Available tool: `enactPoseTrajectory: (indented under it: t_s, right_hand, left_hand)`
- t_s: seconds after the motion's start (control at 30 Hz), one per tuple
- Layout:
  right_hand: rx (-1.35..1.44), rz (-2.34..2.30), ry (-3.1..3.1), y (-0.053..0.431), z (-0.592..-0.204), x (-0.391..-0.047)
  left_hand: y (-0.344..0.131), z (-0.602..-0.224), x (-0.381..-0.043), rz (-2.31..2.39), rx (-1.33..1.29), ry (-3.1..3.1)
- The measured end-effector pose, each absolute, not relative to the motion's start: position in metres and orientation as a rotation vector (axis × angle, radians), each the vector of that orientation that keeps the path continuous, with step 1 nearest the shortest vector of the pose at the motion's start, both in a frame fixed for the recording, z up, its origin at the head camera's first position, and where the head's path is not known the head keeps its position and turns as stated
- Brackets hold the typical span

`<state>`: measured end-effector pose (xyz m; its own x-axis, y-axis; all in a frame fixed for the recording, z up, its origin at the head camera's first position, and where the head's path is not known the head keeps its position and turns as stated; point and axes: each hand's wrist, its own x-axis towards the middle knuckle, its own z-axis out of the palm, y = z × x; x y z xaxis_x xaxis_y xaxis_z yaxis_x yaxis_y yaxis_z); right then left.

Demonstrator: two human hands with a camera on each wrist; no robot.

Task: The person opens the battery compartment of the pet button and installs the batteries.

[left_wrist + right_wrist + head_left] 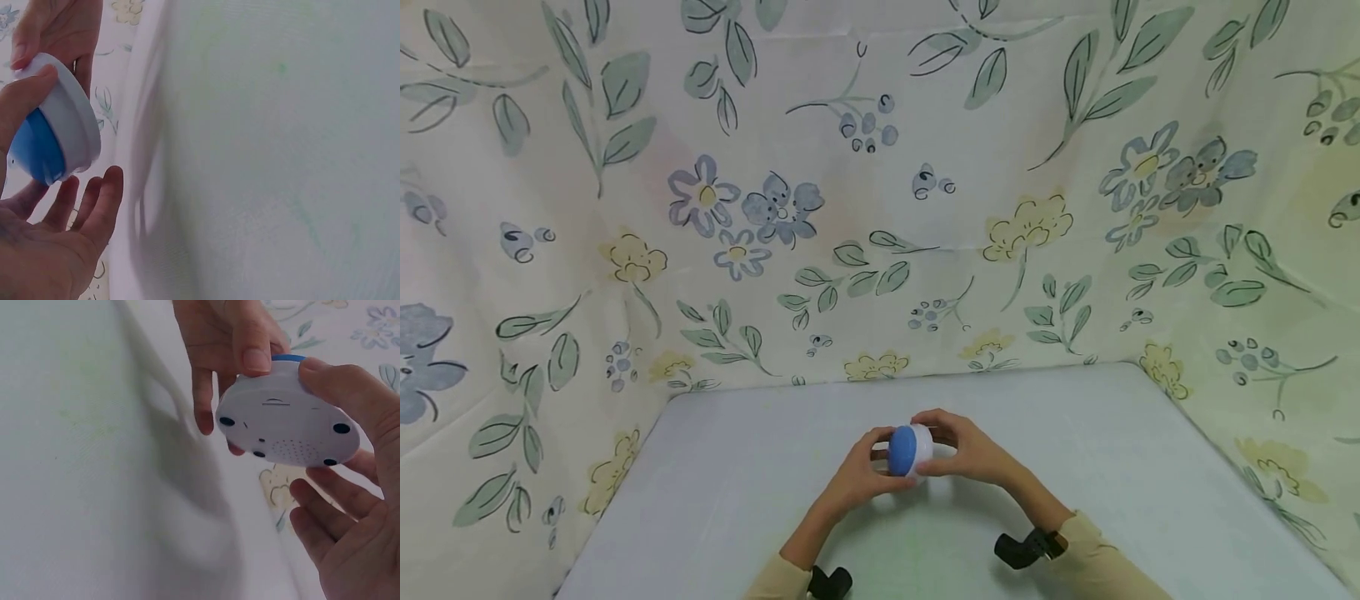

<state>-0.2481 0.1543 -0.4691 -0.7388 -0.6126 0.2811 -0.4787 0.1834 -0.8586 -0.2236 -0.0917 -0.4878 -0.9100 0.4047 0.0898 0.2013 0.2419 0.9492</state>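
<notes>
hands (917,457) holding white-blue device (910,450), no legible writing

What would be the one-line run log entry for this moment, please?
both hands hold round device above table | left hand grips blue top | right hand grips white base | backdrop: floral cloth

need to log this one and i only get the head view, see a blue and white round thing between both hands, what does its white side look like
Observer: In the right wrist view the white underside of the round device is flat, with dark round feet near its edge.
Operator: anything else on that face
Observer: A patch of small holes, like a speaker grille, lies between two of the feet.
Operator: how's the left hand on it
Observer: In the left wrist view the left hand has its thumb on the white rim; its fingers are spread below the blue part without closing on it.
Operator: and the right
Observer: The right hand has its thumb on the rim, fingers loose beneath.
</notes>
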Motion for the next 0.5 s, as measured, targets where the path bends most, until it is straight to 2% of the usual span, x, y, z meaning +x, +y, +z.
enactPoseTrajectory:
  t_s: [0.27,0.5]
  right_hand:
    - [-1.102,-1.560,2.324,0.160,-0.482,-0.247]
    - [-0.984,-1.494,2.406,0.167,-0.496,-0.247]
  left_hand:
    - [-0.095,-0.490,-0.228,1.747,0.686,2.341]
    - [-0.098,-0.495,-0.233,1.783,0.686,2.282]
